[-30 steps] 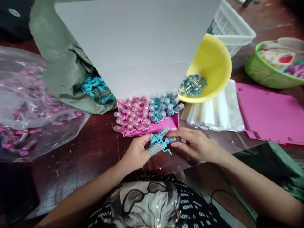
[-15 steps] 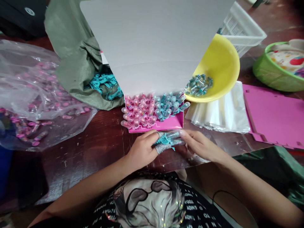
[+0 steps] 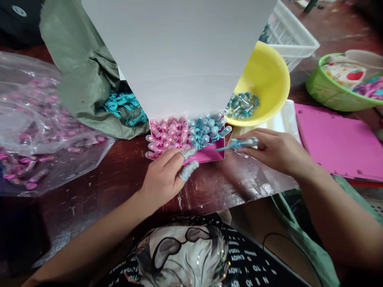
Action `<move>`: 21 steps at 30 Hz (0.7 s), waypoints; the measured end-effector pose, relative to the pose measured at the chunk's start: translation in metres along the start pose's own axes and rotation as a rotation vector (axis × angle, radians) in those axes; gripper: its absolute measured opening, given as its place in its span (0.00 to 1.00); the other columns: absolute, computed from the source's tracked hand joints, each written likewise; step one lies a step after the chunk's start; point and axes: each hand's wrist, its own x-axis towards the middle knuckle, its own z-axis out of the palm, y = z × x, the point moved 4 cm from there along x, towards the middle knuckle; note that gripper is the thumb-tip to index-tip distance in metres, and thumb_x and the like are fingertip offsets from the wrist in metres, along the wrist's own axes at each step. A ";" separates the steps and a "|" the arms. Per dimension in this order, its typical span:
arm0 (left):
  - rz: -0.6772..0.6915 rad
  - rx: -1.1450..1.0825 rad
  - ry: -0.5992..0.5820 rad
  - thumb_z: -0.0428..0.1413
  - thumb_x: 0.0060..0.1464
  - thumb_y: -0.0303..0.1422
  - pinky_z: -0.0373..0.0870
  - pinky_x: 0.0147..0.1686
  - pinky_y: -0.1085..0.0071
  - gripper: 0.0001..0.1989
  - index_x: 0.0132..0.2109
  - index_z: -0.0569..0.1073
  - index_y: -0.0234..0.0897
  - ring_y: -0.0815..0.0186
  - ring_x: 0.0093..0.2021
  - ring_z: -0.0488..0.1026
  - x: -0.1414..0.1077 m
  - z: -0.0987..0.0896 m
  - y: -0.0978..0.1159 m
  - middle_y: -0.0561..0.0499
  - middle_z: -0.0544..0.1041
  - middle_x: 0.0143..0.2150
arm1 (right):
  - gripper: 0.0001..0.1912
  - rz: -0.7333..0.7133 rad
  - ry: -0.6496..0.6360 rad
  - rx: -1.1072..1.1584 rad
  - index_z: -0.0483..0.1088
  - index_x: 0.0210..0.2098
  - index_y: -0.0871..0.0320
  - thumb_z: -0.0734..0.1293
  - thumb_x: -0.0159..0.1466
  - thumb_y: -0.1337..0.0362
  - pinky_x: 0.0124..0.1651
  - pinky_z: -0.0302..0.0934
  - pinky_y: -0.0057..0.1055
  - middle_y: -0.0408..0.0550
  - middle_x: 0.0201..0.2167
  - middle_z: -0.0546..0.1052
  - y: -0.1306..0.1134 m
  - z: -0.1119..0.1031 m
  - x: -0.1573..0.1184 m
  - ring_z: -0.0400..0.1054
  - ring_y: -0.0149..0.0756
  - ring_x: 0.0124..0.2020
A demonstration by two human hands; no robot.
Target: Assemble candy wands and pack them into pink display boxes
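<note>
My right hand (image 3: 273, 149) pinches a teal stick with a clear capsule top (image 3: 243, 143), held sideways with its thin end toward the box. My left hand (image 3: 164, 175) rests at the front edge of a pink display box (image 3: 211, 153), its wrapped index finger and thumb apart and nothing between them. Grey wraps (image 3: 189, 170) cover those fingertips. Inside the box, pink capsule-topped sticks (image 3: 170, 133) stand upright on the left and teal ones (image 3: 205, 129) on the right. The front right part shows bare pink card. A tall white lid (image 3: 182, 52) rises behind.
Right of the box stand a yellow bowl (image 3: 278, 79) of small clear-and-teal capsules, a white basket (image 3: 299, 50), a green bowl (image 3: 326, 93) and pink card sheets (image 3: 338, 143). At left lie a clear bag (image 3: 60, 139) of pink capsules and a grey-green sack (image 3: 74, 91) with teal pieces.
My hands have moved apart. The teal stick, earlier between both hands before the box, is now in my right hand alone, farther right and higher. My left hand has moved to the box's front edge.
</note>
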 end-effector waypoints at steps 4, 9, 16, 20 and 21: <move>0.094 0.128 0.047 0.54 0.65 0.36 0.73 0.53 0.60 0.08 0.43 0.75 0.36 0.58 0.50 0.75 0.023 -0.007 -0.005 0.43 0.79 0.49 | 0.14 -0.016 -0.152 -0.299 0.75 0.47 0.51 0.66 0.68 0.52 0.31 0.62 0.35 0.49 0.46 0.81 0.008 0.019 0.024 0.76 0.45 0.41; 0.029 0.165 0.057 0.55 0.64 0.38 0.72 0.46 0.61 0.10 0.38 0.75 0.36 0.59 0.42 0.74 0.035 -0.014 -0.016 0.46 0.78 0.39 | 0.12 -0.128 -0.307 -0.375 0.74 0.38 0.53 0.65 0.68 0.53 0.28 0.56 0.32 0.48 0.37 0.80 -0.003 0.033 0.040 0.73 0.40 0.36; -0.087 0.194 0.157 0.54 0.63 0.34 0.71 0.47 0.61 0.09 0.44 0.78 0.37 0.58 0.43 0.75 0.039 -0.059 -0.048 0.47 0.79 0.39 | 0.14 -0.075 -0.108 -0.412 0.76 0.47 0.52 0.64 0.69 0.54 0.24 0.56 0.33 0.50 0.48 0.79 -0.009 0.033 0.038 0.74 0.43 0.38; -0.166 0.202 0.294 0.53 0.64 0.33 0.70 0.53 0.64 0.12 0.51 0.77 0.37 0.59 0.50 0.76 0.049 -0.089 -0.099 0.46 0.80 0.48 | 0.19 -0.167 -0.020 -0.417 0.78 0.37 0.49 0.56 0.71 0.58 0.15 0.48 0.32 0.50 0.45 0.79 -0.002 0.039 0.026 0.73 0.40 0.28; -0.206 0.232 0.321 0.52 0.65 0.33 0.70 0.54 0.65 0.13 0.52 0.76 0.36 0.60 0.51 0.76 0.053 -0.094 -0.117 0.46 0.80 0.49 | 0.20 -0.186 -0.022 -0.403 0.78 0.36 0.48 0.55 0.71 0.58 0.13 0.46 0.33 0.50 0.44 0.79 0.002 0.043 0.025 0.70 0.39 0.24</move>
